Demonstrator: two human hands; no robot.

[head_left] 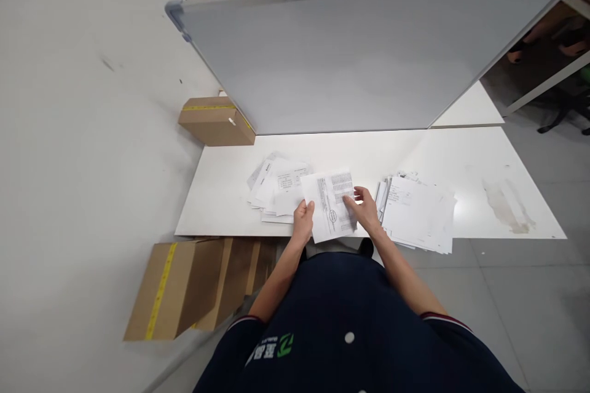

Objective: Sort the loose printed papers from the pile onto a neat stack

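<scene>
A printed sheet of paper (330, 201) lies at the front middle of the white table (465, 153). My left hand (303, 221) grips the sheet's left edge with its fingers closed round it. On the sheet's right side rests my right hand (365, 209), thumb and fingers pinching that edge. Left of the sheet is a loose spread of printed papers (276, 187). A thicker stack of white papers (419, 212) sits just right of my right hand, reaching over the table's front edge.
A large whiteboard (350, 49) stands tilted along the back of the table. One cardboard box (216, 121) sits at the table's back left corner. Several flat cardboard boxes (184, 288) lean on the floor at the front left. A stain (507, 206) marks the table's right end.
</scene>
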